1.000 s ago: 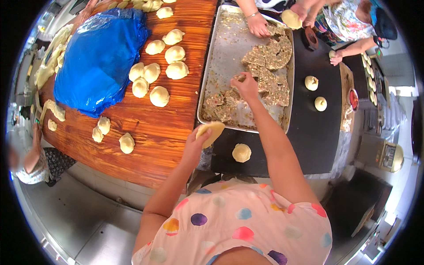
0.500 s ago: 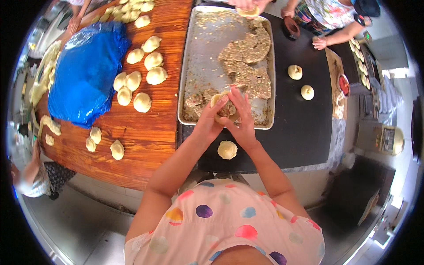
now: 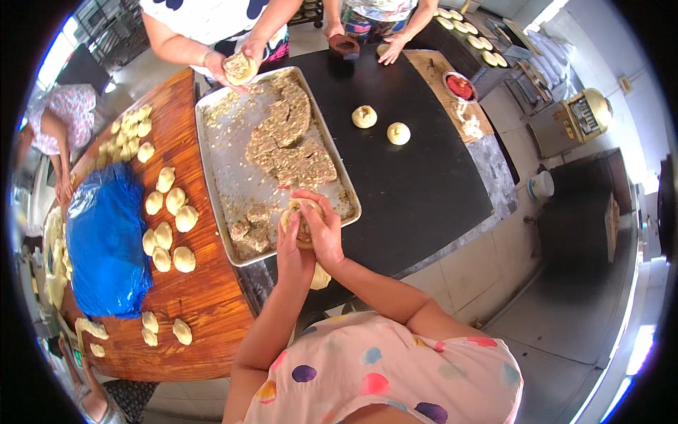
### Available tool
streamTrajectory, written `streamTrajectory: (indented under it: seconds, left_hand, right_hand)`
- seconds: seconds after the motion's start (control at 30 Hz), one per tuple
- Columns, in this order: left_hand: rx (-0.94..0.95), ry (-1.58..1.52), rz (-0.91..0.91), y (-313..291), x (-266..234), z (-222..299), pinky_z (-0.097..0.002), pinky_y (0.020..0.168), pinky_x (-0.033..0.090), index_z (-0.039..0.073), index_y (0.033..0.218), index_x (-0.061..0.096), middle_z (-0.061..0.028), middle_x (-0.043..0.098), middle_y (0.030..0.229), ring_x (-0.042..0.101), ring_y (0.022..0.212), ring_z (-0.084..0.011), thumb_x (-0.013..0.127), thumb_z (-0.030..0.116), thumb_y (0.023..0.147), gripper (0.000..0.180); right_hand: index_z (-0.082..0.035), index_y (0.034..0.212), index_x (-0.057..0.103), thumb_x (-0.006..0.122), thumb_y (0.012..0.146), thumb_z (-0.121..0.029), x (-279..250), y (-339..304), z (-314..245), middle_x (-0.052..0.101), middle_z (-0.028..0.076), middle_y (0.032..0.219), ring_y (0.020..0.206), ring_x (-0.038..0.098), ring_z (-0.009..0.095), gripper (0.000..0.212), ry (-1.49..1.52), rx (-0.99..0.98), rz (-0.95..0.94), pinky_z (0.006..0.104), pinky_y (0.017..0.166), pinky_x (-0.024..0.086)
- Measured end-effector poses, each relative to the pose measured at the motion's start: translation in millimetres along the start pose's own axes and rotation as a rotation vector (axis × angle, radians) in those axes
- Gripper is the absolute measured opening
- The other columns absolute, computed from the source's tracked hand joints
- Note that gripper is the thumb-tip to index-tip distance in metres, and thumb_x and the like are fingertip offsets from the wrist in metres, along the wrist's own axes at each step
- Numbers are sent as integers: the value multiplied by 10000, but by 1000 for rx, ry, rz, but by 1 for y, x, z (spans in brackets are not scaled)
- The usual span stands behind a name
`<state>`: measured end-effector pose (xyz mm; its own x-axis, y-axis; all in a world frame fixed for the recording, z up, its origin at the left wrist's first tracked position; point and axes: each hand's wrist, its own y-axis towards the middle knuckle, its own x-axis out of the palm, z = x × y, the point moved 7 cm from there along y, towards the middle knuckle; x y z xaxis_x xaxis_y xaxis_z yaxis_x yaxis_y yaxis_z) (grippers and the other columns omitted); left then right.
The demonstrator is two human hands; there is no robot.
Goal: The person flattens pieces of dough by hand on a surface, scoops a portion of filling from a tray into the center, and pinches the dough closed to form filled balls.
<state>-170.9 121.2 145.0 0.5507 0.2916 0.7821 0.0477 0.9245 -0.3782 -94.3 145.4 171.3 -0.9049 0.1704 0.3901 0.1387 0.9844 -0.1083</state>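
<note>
My left hand and my right hand are closed together around a pale dough wrapper with minced filling showing in its middle. Both thumbs rest along the wrapper's edge. They hold it above the near edge of a metal tray, whose chopped, speckled filling lies in a thick heap, plus a smaller clump close to my left hand. Partly hidden behind my right wrist, a dough piece sits on the black tabletop.
Two round buns lie on the black top. At left, several dough balls and a blue plastic-covered mound occupy the wooden table. Across the tray a co-worker holds a filled wrapper; another's hand presses near a brown tool.
The head view has turned and tipped up, bringing the co-workers opposite further into the picture. My hands stay around the same wrapper, with the right fingers more curled over it.
</note>
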Motion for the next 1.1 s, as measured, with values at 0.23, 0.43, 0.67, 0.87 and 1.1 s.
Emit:
streamTrajectory:
  seconds: [0.23, 0.43, 0.67, 0.87, 1.1]
  left_hand:
    - [-21, 47, 39, 0, 1, -4, -372, 993, 476, 118, 1311, 451, -69, 543, 1260, 548, 1191, -217, 586, 222, 974, 377]
    - [-158, -26, -85, 6, 3, -7, -420, 1027, 447, 109, 1355, 439, -48, 551, 1298, 548, 1204, -212, 495, 400, 1008, 456]
    - [-5, 238, 142, 24, -30, -7, -315, 894, 502, 132, 1321, 513, -27, 599, 1200, 602, 1061, -146, 454, 501, 1005, 489]
    - [-207, 302, 141, 28, -35, -8, -333, 929, 492, 100, 1303, 524, -56, 595, 1225, 595, 1109, -180, 449, 567, 981, 572]
    - [-197, 568, 226, 41, -44, -3, -347, 895, 521, 91, 1189, 571, -71, 652, 1120, 626, 1067, -197, 387, 696, 933, 682]
  right_hand:
    - [6, 1364, 481, 457, 1016, -137, -7, 2, -12, 587, 94, 1290, 1188, 516, 162, 377, -410, -162, -157, 339, 1121, 297]
    - [-40, 1371, 494, 460, 1018, -299, -26, 23, 8, 593, 134, 1313, 1294, 491, 225, 439, -112, 39, -131, 414, 1168, 224]
    - [-41, 1084, 660, 516, 965, -203, 4, 0, -8, 688, 135, 1083, 1072, 633, 314, 247, -734, -476, -96, 457, 1136, 286]
    - [-29, 1172, 647, 440, 1006, -378, -15, 20, 24, 679, 153, 1112, 1097, 617, 293, 438, -213, 146, -209, 362, 1041, 396]
    - [-9, 838, 659, 468, 966, -296, 3, 13, 8, 672, 141, 790, 745, 654, 322, 368, -876, -315, -21, 354, 773, 517]
